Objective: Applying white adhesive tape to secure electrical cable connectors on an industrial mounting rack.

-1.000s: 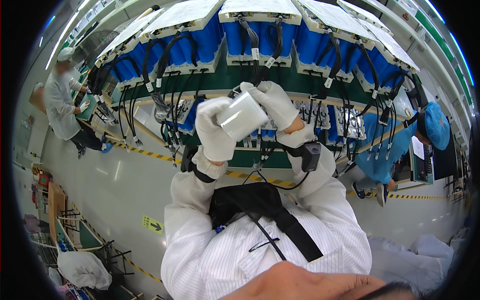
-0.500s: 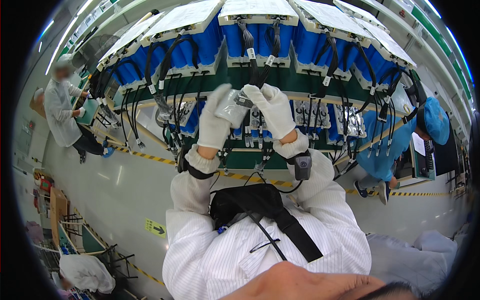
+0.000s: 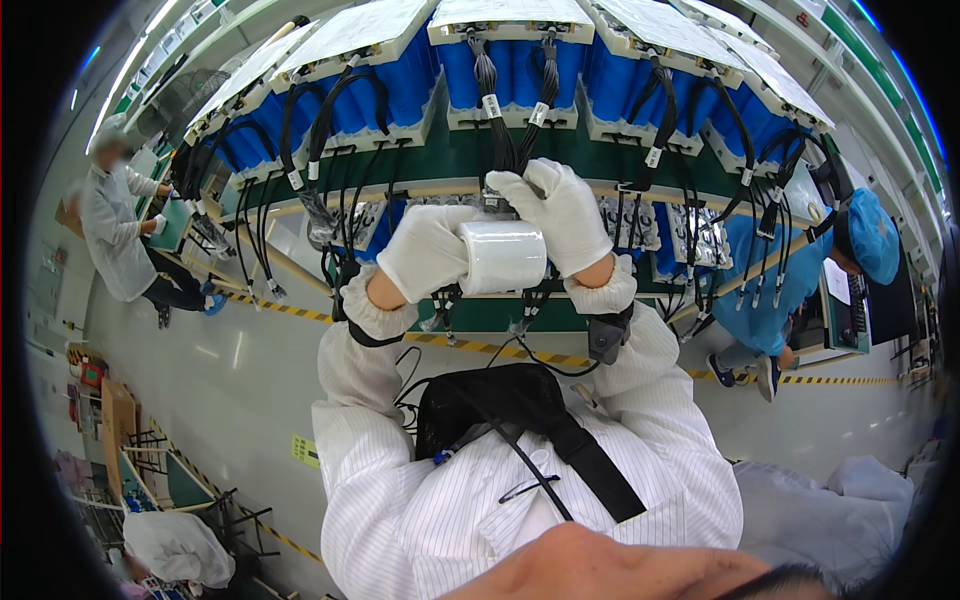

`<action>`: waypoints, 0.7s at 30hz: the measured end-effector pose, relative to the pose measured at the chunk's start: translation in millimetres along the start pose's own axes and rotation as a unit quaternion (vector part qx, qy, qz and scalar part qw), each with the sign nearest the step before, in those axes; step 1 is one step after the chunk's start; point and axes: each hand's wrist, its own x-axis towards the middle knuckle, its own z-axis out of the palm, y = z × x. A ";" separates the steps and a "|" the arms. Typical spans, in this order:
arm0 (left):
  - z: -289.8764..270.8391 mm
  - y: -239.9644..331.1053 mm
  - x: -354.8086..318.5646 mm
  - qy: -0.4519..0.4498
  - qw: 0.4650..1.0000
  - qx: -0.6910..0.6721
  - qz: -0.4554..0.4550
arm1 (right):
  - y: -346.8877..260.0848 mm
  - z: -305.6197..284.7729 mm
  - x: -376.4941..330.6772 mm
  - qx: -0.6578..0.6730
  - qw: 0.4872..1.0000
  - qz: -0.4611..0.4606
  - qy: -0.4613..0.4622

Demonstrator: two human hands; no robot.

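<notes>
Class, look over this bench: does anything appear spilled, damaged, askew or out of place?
Nothing stands out: the left hand holds the whitish film roll, the right hand is at the black cable bundle, and the blue packs stand side by side. Small damage would not show.

A green bench [image 3: 432, 162] carries a row of blue packs [image 3: 515, 75] in white frames.

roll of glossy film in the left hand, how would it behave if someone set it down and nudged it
The roll of glossy film looks cylindrical, so on its side it would probably roll. Its shiny surface suggests it could be slippery against the gloved left hand. No dent shows, so it is likely fairly stiff.
</notes>
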 end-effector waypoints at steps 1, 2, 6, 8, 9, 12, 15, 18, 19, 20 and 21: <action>-1.5 12.3 -0.4 0.015 0.999 0.032 -0.013 | 2.0 0.0 0.5 -0.015 1.000 -0.015 -0.014; -3.2 21.3 0.6 0.030 0.997 0.063 -0.027 | 2.5 0.3 1.2 -0.014 1.000 -0.014 -0.012; -5.0 30.6 14.9 0.062 0.990 0.126 0.017 | 27.9 10.7 -1.3 0.284 0.954 0.086 -0.038; -5.9 15.9 23.6 0.083 0.997 0.000 -0.005 | 35.8 15.8 -1.5 0.440 0.893 0.091 -0.018; -6.7 10.4 27.3 0.104 0.994 -0.031 -0.030 | 35.1 15.9 -1.0 0.423 0.903 0.068 -0.023; 0.7 -40.6 23.3 0.131 0.895 -0.426 0.011 | 27.7 17.5 -2.6 0.401 0.913 0.064 -0.046; 13.5 -60.8 31.7 0.134 0.936 -0.318 0.075 | 14.2 14.1 -1.3 0.407 0.905 0.116 -0.050; 32.0 -53.4 37.6 0.156 0.954 -0.251 0.042 | 18.2 25.8 3.5 0.482 0.865 0.141 -0.012; 42.2 -59.4 40.4 0.153 0.919 -0.363 0.016 | 40.2 39.2 6.1 0.431 0.893 0.124 0.036; 49.1 -63.0 41.9 0.149 0.870 -0.469 -0.011 | 52.2 47.9 7.7 0.379 0.915 0.106 0.081; 51.4 -50.6 38.8 0.132 0.868 -0.474 -0.069 | 49.5 47.6 9.2 0.379 0.915 0.109 0.082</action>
